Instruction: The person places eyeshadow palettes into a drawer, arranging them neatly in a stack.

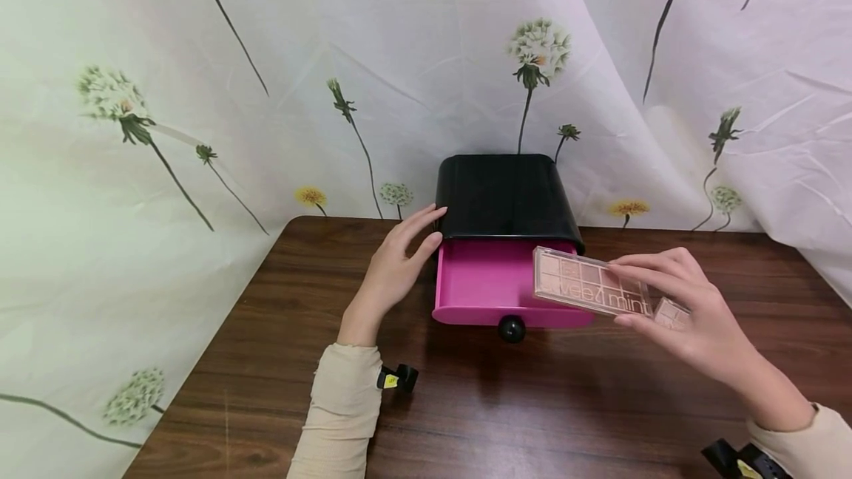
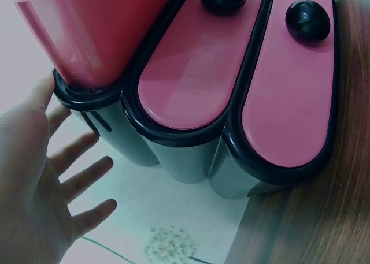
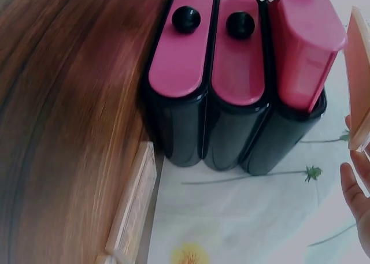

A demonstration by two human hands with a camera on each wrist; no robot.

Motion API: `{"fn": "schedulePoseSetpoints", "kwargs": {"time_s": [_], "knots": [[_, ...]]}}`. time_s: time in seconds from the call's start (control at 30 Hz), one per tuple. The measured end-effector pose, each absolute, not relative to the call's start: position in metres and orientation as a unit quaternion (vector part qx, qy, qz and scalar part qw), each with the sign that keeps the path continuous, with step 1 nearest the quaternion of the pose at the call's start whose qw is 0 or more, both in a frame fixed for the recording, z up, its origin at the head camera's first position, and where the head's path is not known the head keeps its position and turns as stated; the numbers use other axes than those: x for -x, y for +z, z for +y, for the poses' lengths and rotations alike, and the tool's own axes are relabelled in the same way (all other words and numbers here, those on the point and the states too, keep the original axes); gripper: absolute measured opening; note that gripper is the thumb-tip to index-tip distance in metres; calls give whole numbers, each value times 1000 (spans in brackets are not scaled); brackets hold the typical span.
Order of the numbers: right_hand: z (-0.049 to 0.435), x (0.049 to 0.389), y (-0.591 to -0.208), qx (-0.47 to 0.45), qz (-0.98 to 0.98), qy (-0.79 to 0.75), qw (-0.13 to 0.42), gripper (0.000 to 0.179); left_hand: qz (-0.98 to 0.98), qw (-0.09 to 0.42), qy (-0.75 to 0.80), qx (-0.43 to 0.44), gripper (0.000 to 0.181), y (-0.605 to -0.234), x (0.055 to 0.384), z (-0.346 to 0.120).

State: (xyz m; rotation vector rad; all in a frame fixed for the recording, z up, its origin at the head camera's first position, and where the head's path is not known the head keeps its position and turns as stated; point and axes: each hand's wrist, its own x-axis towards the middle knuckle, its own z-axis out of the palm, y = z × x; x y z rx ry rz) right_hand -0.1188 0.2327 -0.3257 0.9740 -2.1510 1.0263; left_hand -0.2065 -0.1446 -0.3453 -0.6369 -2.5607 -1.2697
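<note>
A black drawer unit (image 1: 506,194) stands on the table with its pink top drawer (image 1: 475,276) pulled out; the visible drawer floor is bare. My right hand (image 1: 699,316) pinches a clear-lidded eyeshadow palette (image 1: 586,283) between thumb and fingers, tilted above the drawer's right side. The palette's edge (image 3: 359,85) shows in the right wrist view. My left hand (image 1: 393,265) is at the unit's left side, fingers extended, fingertips against the black casing. Part of a second palette (image 1: 672,314) appears beyond my right thumb; the right wrist view has this palette (image 3: 133,206) on the table.
Two lower pink drawers (image 2: 191,79) are closed, each with a round black knob (image 2: 307,21). The dark wooden table (image 1: 266,390) reaches back to a white cloth (image 1: 399,58) printed with dandelions, hanging right behind the unit.
</note>
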Motion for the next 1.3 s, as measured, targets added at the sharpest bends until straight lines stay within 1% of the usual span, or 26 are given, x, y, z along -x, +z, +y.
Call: {"fn": "schedulePoseSetpoints", "kwargs": {"time_s": [0.43, 0.67, 0.83, 1.3], "knots": [[206, 130, -333, -383, -795, 388, 267, 50, -876, 105, -421, 212, 48, -344, 206, -143], [195, 130, -329, -367, -813, 379, 247, 57, -876, 104, -421, 211, 49, -343, 206, -142], [189, 132, -326, -357, -822, 378, 232, 58, -876, 106, -420, 212, 50, -344, 207, -142], [179, 142, -316, -341, -862, 331, 179, 42, -877, 107, -419, 209, 49, -344, 206, -142]]}}
